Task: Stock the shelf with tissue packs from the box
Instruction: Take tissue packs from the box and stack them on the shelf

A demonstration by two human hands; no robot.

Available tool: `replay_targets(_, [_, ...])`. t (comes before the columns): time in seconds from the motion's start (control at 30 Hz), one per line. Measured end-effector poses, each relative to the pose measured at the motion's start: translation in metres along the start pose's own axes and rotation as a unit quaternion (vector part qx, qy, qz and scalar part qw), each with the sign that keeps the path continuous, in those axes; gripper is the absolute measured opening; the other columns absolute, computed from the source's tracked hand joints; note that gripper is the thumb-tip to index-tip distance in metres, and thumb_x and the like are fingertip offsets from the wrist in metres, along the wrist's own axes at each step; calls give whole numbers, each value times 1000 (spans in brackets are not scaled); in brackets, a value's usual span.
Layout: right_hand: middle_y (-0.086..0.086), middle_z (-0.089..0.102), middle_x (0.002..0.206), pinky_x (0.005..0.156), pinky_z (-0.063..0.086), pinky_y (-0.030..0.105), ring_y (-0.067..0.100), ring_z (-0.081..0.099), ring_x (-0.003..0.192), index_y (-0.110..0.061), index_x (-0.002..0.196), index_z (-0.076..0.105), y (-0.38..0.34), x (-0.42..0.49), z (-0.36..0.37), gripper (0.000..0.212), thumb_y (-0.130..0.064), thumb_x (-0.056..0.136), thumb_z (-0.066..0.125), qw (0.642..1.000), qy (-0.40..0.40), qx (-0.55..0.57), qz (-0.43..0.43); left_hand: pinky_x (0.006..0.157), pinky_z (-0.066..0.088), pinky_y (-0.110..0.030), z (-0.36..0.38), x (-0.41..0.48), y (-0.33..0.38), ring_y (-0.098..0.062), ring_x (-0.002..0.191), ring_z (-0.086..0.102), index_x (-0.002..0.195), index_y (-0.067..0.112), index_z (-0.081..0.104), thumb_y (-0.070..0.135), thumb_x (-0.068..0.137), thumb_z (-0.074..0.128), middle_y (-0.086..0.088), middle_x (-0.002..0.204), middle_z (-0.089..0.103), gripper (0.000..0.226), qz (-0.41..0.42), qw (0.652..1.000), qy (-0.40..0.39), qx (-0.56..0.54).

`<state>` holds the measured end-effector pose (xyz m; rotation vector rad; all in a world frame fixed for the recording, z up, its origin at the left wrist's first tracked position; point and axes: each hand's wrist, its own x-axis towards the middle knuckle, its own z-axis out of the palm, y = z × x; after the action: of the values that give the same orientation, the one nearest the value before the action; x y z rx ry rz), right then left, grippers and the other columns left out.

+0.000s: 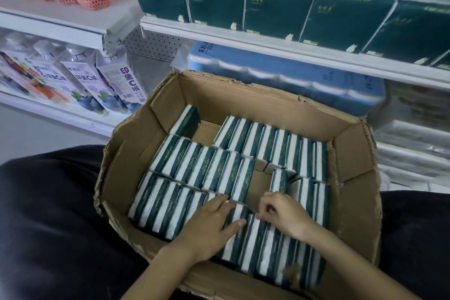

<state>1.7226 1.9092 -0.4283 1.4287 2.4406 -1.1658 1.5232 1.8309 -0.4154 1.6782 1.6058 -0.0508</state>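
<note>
Nearest, left hand laid flat, fingers straight, pressing on upturned edges of dark-green-and-white film-wrapped tissue packs, gripping nothing. Just right of it, right hand with fingers curled down over one pack's top edge at the brink of a bare gap. Fingertips hidden, so cannot tell whether clamped on that pack or merely hooked against it.

Packs standing on edge in tight rows inside torn brown cardboard box, filling most of it beneath and ahead of both hands. Bare cardboard floor just beyond the right knuckles, and again farther ahead of the left fingertips. Well above and beyond both hands, white metal shelf lined with larger dark-green wrapped bundles.

Probably light, soft and squashy under a pinch, with film wrap likely slick. Hardly fragile, though easy to dent. Wedged against neighbours, so likely to drag one or two along when lifted.

Best taken across the narrow top edge, thumb on one broad face and fingers on the other, entering from the gap side. For several at once, clamp a run between both palms.
</note>
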Motion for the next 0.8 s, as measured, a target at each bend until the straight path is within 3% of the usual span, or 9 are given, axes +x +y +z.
replay_targets(0.53, [-7,60,81,80,50,35,6,59,80,-31,60,53,2,-3,-12,32,-25,85,71,997,32,72,5,119,10,-28,-3,-3,2,-9,147,9,153,23,21,60,97,23,8,161,9,67,-14,999,-17,-26])
replay_targets(0.8, [-6,65,78,84,52,37,7,63,80,-22,62,60,5,-2,-23,27,-14,84,72,990,42,134,-12,119,10,-27,-5,-5,5,-9,146,11,152,23,24,58,98,24,7,161,12,65,-18,998,-17,-52])
